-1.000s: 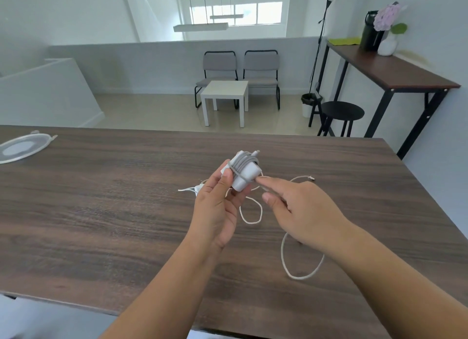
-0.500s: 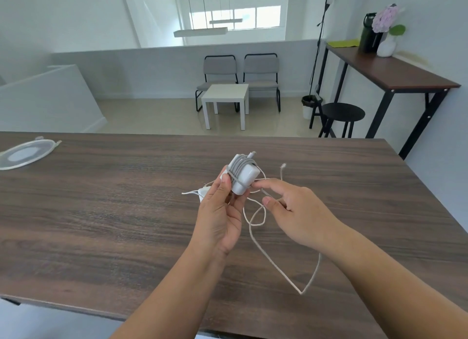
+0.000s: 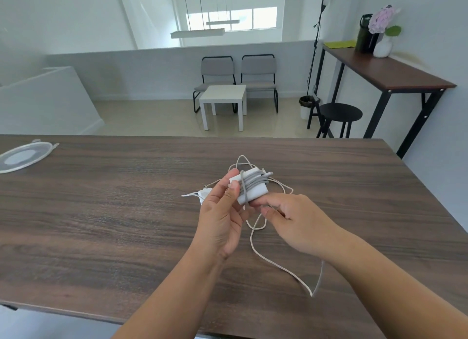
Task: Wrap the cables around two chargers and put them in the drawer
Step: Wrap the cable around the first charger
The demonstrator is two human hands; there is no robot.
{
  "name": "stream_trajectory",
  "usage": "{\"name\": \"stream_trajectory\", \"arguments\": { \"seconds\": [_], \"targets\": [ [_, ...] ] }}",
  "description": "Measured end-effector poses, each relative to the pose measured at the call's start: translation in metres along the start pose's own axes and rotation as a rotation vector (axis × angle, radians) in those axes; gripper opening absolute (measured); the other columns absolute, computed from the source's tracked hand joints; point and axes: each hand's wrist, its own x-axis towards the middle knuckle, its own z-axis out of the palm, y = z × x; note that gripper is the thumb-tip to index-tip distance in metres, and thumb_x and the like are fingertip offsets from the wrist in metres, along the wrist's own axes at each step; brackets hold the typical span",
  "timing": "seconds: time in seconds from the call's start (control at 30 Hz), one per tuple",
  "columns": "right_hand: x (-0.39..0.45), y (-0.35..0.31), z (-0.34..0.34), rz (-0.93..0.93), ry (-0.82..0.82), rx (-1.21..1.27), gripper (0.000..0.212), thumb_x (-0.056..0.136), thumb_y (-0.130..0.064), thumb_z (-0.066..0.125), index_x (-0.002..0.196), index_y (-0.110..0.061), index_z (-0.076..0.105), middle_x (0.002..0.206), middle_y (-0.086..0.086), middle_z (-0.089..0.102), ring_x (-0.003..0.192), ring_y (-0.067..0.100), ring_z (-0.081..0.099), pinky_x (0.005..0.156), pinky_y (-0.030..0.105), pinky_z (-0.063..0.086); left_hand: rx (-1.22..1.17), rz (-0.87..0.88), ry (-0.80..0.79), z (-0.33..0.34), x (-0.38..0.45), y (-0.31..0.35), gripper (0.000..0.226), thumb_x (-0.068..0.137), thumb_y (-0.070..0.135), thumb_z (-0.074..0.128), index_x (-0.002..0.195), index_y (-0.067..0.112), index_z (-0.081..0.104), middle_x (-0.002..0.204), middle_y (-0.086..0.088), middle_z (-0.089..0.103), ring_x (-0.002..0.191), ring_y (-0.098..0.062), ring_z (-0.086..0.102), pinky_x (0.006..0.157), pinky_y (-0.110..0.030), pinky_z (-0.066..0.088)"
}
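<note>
Head view: left hand [image 3: 222, 219] grips the white charger [image 3: 249, 188] above the tabletop [image 3: 101, 212], grey turns already on it. Right hand [image 3: 298, 222] pinches the loose white cable [image 3: 255, 240]; better to keep each turn tight and flat.

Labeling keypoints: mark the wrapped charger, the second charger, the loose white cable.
wrapped charger [image 3: 255, 189], head view, white body below the grey coils
second charger [image 3: 202, 193], head view, visible white corner
loose white cable [image 3: 278, 264], head view, slack on table

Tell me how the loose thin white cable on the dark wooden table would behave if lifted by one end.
The thin white cable looks floppy: it lies in slack curves, so it would probably droop. It seems light. Its loops may drag or snag near the right hand.
</note>
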Motion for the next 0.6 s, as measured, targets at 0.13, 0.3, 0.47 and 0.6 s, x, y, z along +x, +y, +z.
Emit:
{"name": "stream_trajectory", "arguments": {
  "seconds": [0.13,0.3,0.47,0.6],
  "targets": [
    [-0.003,-0.001,-0.003,-0.011,-0.069,0.009,0.026,0.097,-0.023,0.048,0.111,-0.037,0.064,0.056,-0.017,0.057,0.05,0.008,0.047,0.057,0.026,0.041,0.005,-0.008,-0.038,-0.003,-0.002,-0.002,0.036,0.082,0.019,0.059,0.118,0.012,0.062,0.111,-0.012,0.072,0.095,-0.027,0.071,0.078,-0.04,0.06],
    [-0.008,0.0,-0.003,-0.04,-0.07,0.023,0.024,0.097,-0.026,0.049,0.114,-0.037,0.061,0.047,-0.008,0.045,0.045,0.008,0.041,0.052,0.023,0.033,0.021,0.007,-0.038,-0.004,-0.003,-0.002,0.035,0.081,0.022,0.059,0.116,0.015,0.063,0.107,-0.008,0.073,0.093,-0.024,0.07,0.076,-0.034,0.057],
    [-0.012,0.0,-0.003,-0.065,0.052,-0.034,0.013,0.093,-0.024,0.055,0.102,-0.033,0.059,0.042,-0.005,0.041,0.043,0.012,0.041,0.049,0.024,0.03,0.025,0.021,-0.046,-0.003,-0.004,-0.005,0.037,0.082,0.02,0.059,0.118,0.013,0.062,0.106,-0.008,0.074,0.092,-0.023,0.072,0.072,-0.032,0.06],
    [-0.016,0.002,-0.004,-0.04,0.207,-0.115,0.017,0.092,-0.029,0.055,0.096,-0.033,0.039,0.044,-0.007,0.045,0.044,0.013,0.043,0.047,0.029,0.032,0.104,0.049,-0.076,-0.004,-0.006,-0.006,0.042,0.083,0.017,0.06,0.124,0.012,0.06,0.113,-0.008,0.072,0.096,-0.022,0.071,0.076,-0.031,0.061]
  ]
}}
